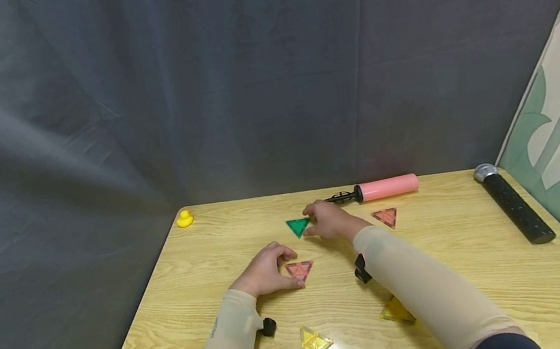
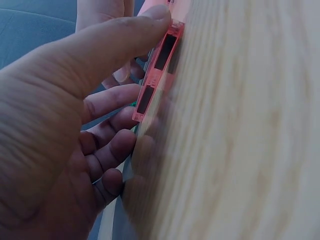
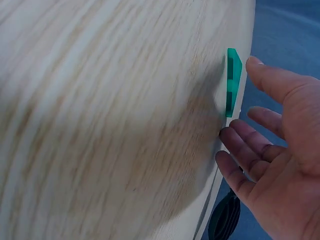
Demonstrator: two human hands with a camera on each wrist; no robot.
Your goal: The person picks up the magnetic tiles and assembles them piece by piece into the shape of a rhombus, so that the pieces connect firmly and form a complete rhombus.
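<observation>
A pink translucent triangular magnetic tile (image 1: 299, 269) lies near the middle of the table. My left hand (image 1: 267, 271) holds it at its left side, with the thumb (image 2: 159, 13) on one corner and the fingers curved by the far edge; dark magnets show in its rim in the left wrist view. Farther back rests a green triangular magnetic tile (image 1: 296, 227). Beside its right side is my right hand (image 1: 329, 219), thumb and fingers spread and loosely bent. In the right wrist view a gap shows between this hand and the green tile (image 3: 233, 82).
Behind the right hand lies a pink hand pump (image 1: 387, 187) with a black end. A red triangular tile (image 1: 386, 218) lies right of that hand. Two yellow tiles (image 1: 314, 344) (image 1: 398, 310) are nearer the front. A yellow duck (image 1: 184, 219) stands back left, a black microphone (image 1: 515, 205) right.
</observation>
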